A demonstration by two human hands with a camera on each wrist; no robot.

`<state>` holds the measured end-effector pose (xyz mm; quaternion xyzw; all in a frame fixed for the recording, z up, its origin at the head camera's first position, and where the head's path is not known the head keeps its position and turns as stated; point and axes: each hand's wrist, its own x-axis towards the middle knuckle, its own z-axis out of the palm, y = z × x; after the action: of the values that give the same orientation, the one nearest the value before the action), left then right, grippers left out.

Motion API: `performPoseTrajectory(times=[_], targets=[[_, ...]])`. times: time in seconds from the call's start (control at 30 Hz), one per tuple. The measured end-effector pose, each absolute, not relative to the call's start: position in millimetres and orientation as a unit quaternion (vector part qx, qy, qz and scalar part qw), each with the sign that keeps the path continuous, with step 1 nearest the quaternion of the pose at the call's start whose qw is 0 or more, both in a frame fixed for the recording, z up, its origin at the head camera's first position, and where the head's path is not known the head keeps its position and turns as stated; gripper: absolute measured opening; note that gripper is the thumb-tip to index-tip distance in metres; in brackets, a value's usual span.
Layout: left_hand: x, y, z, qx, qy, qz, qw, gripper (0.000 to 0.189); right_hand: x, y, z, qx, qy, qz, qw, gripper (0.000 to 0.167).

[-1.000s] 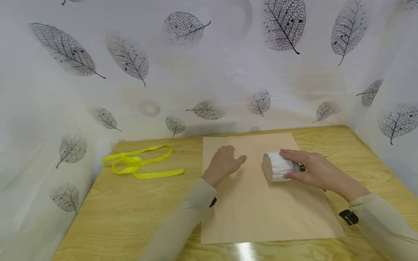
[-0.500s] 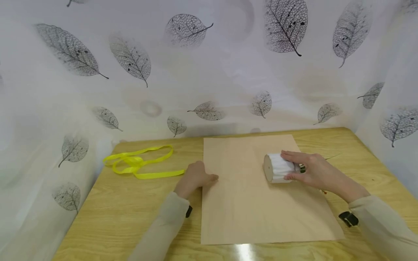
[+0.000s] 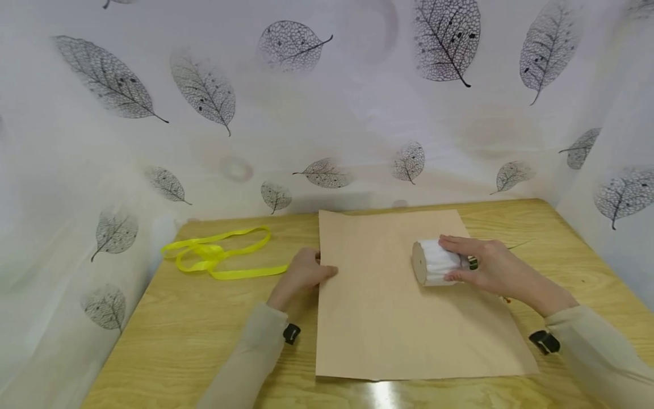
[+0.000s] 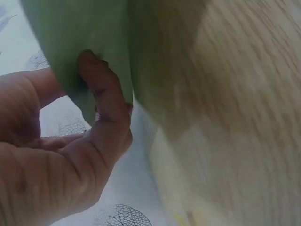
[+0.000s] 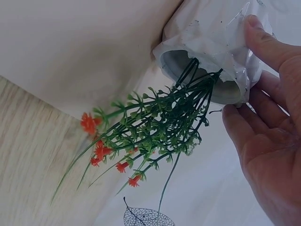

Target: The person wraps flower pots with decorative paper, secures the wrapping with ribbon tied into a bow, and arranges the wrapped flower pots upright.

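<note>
A sheet of light brown wrapping paper (image 3: 378,335) covers the middle of the table. My left hand (image 3: 302,270) pinches its left edge, thumb on top and fingers beneath. That edge is lifted a little off the wood; the paper's underside (image 4: 89,28) looks green in the left wrist view. On the right half of the paper, a white flowerpot (image 3: 438,262) lies on its side, its flat base facing left. My right hand (image 3: 493,270) grips it near the rim. An artificial plant (image 5: 162,117) with green sprigs and small orange-red flowers sticks out of the pot's mouth.
A loosely looped yellow ribbon (image 3: 209,258) lies on the table left of my left hand, its free end close to the hand. The wooden table (image 3: 204,329) is backed by a pale curtain (image 3: 357,113) printed with leaves.
My left hand has moved left and toward me from above the paper to its left edge, then taken hold and raised that edge slightly. The right hand and flowerpot have stayed put.
</note>
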<state>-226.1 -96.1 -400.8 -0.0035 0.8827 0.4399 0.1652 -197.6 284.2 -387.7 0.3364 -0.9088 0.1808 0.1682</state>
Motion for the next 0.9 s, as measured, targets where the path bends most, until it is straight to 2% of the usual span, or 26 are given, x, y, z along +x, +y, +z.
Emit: performPoseTrajectory(times=[0.1,0.2,0.53,0.9], targets=[[-226.5,-96.2,-396.0,0.004,0.853,0.496,0.161,0.027,-197.1,285.1,-387.1,0.334,-0.910,0.182,0.164,0.071],[-227.0,-93.6,-387.9,0.016,0.836,0.529,0.147,0.027,-196.6,286.5,-386.6,0.328,-0.912,0.188,0.160,0.071],[-221.0,-74.9,-362.5,0.030,0.781,0.604,0.153,0.047,-197.9,286.9,-387.6,0.338,-0.909,0.179,0.164,0.071],[-223.0,-44.4,-347.2,0.055,0.712,0.680,0.164,0.038,-198.6,285.6,-387.6,0.330,-0.912,0.185,0.156,0.071]])
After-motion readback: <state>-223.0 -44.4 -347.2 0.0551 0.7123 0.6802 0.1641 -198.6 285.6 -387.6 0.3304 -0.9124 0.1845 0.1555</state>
